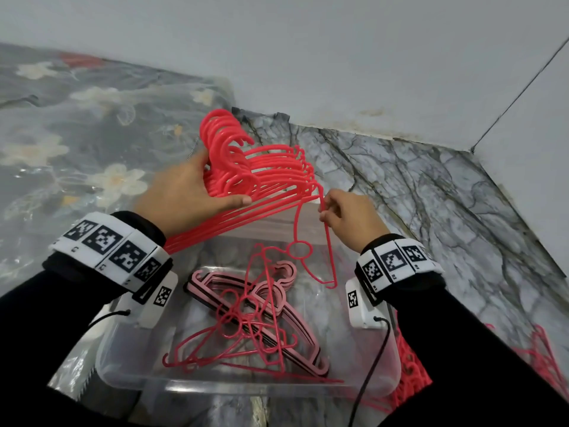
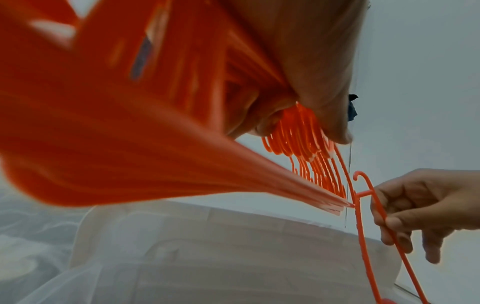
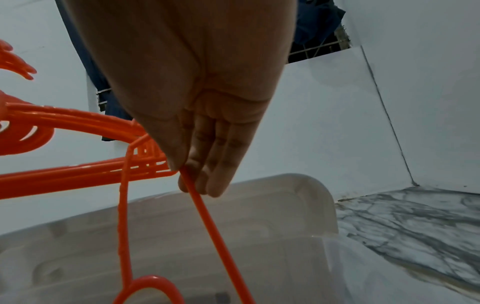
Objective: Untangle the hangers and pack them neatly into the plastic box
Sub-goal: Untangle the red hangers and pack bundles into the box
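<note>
My left hand (image 1: 197, 192) grips a stacked bundle of red hangers (image 1: 264, 177) above the far end of the clear plastic box (image 1: 129, 374). The bundle fills the left wrist view (image 2: 130, 144). My right hand (image 1: 341, 217) pinches the thin bar of a single red hanger (image 1: 326, 251) that dangles from the bundle's right tip; the pinch shows in the right wrist view (image 3: 192, 179). Inside the box lie a neat stack of pink hangers (image 1: 277, 318) and a few loose red hangers (image 1: 240, 331) crossed on top of it.
The box sits on a marbled grey floor (image 1: 431, 192) in a corner of white walls (image 1: 338, 57). A flowered plastic sheet (image 1: 77, 134) covers the left side. More tangled red hangers (image 1: 412, 374) lie on the floor right of the box, under my right arm.
</note>
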{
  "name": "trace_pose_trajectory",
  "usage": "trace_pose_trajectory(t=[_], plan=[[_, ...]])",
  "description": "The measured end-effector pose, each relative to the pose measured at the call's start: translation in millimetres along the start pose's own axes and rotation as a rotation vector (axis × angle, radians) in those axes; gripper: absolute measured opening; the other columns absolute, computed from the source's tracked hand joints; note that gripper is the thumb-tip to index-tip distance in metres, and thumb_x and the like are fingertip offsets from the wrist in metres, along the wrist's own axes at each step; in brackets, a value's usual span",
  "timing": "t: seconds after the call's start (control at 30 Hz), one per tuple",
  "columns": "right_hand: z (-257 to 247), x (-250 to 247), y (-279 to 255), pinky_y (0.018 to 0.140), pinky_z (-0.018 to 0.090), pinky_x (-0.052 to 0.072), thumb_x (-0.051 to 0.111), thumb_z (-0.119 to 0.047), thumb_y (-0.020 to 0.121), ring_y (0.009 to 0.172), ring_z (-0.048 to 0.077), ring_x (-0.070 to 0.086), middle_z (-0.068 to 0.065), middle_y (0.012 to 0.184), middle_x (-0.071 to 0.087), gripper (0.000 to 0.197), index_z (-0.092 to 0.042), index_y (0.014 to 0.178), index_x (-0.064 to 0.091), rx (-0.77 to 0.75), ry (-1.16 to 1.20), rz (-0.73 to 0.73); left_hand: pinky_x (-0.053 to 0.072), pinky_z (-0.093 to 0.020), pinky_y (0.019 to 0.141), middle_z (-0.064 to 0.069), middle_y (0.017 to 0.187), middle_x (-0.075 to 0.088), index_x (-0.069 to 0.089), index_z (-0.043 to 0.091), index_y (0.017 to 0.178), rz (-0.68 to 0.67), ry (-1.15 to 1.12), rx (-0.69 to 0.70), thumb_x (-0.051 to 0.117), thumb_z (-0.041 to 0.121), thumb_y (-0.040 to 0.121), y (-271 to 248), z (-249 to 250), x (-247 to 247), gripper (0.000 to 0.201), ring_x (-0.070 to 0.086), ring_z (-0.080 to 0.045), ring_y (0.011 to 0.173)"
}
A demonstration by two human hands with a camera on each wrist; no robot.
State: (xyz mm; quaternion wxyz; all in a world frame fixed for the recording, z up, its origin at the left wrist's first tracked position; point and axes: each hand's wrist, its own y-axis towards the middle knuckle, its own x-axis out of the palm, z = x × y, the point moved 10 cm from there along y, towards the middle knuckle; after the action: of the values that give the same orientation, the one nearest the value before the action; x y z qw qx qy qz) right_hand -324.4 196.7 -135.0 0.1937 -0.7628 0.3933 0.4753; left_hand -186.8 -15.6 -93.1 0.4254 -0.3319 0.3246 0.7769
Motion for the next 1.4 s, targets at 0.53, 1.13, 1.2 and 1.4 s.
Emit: trace_pose_trajectory(t=[0.53,1.13,1.2,1.4], plan=[[-4,-36,0,0.060,0.020,0.057,0.047,0.005,0.094,0.060,0.008,0.062,0.007,0.075,0.064,0.017,-0.009,0.088,0.055,0.074,0.768,0.046,0.036,-0.024,0.070,0.013,0.096,0.057,0.051,0.026,0.120,0.088,-0.069,-0.067,0.060,0.083,0.044,1,-7,-10,0.096,0.052,-0.007,0.082],[-56,20,-24,0.053,0.006,0.037,0.079,-0.022,0.074,0.053,-0.006,0.052,-0.012,0.063,0.058,0.016,-0.014,0.080,0.067,-0.044,0.418,0.000,0.039,-0.027,0.071,0.011,0.091,0.062,0.049,0.026,0.121,0.004,0.019,0.002,0.064,0.068,0.070,-1,12,23,0.067,0.064,-0.021,0.088],[-62,36,-28,0.056,0.006,0.037,0.077,-0.027,0.077,0.061,-0.004,0.054,-0.012,0.070,0.061,0.019,-0.016,0.089,0.068,-0.030,0.344,-0.023,0.039,-0.027,0.071,0.014,0.087,0.059,0.049,0.027,0.120,0.021,0.011,-0.001,0.064,0.068,0.070,-2,13,23,0.066,0.064,-0.019,0.086],[-57,40,-28,0.066,0.032,0.052,0.076,-0.041,0.074,0.068,0.008,0.060,-0.011,0.068,0.062,0.021,-0.023,0.078,0.065,0.084,0.297,0.061,0.052,-0.036,0.080,0.009,0.094,0.067,0.049,0.025,0.118,0.020,-0.101,-0.003,0.068,0.063,0.071,-5,14,28,0.062,0.066,-0.015,0.085]])
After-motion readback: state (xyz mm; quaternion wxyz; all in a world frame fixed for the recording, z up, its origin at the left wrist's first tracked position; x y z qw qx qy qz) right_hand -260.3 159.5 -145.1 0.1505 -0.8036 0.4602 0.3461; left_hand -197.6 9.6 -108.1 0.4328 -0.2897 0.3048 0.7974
